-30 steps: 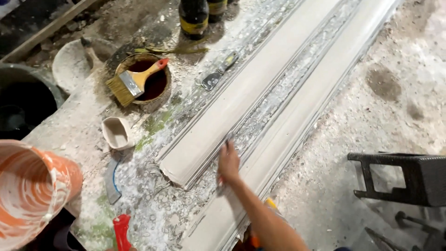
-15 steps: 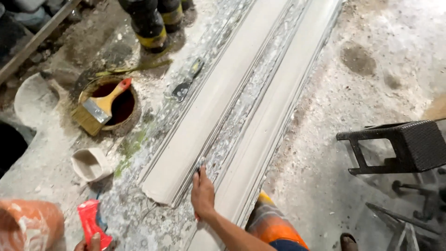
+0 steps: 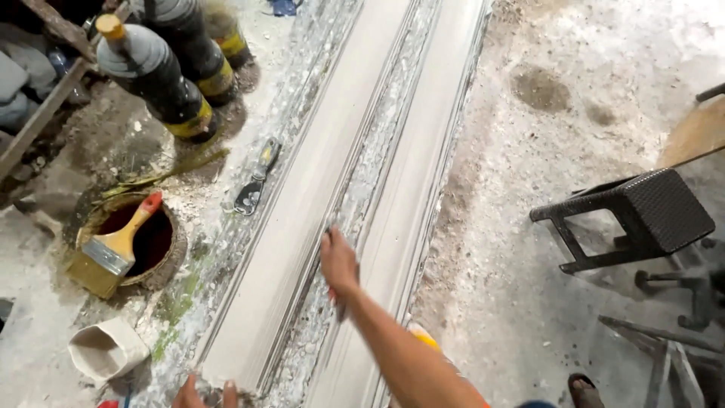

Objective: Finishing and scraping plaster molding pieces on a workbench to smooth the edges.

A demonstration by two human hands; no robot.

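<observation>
- two long pale plaster mouldings lie side by side on the crusted workbench (image 3: 226, 234), running from the near edge up and away. the left moulding (image 3: 317, 189) is the one both hands are on, and the right moulding (image 3: 419, 174) sits just beside it with a gritty channel of plaster crumbs between them
- right hand (image 3: 338, 264) lies flat, fingers stretched out, on the left moulding's inner edge by that channel. not gripping anything, just pressing on it
- left hand (image 3: 204, 394) only peeks in at the bottom edge, a couple of fingertips touching the near end of the same moulding. can't tell whether it's gripping the end or just resting there
- left of the moulding a small scraper (image 3: 255, 185) lies on the bench
- further left, a round pot (image 3: 140, 242) of dark stuff with a wide brush (image 3: 113, 249) laid across it, red-tipped handle pointing up
- a white cup (image 3: 106, 349) lies tipped over near the bottom left corner
- dark bottles (image 3: 162, 75) with yellow bands stand at the top left
- off to the right on the dusty floor (image 3: 529, 189), a black stool (image 3: 634, 215), well apart from the bench
</observation>
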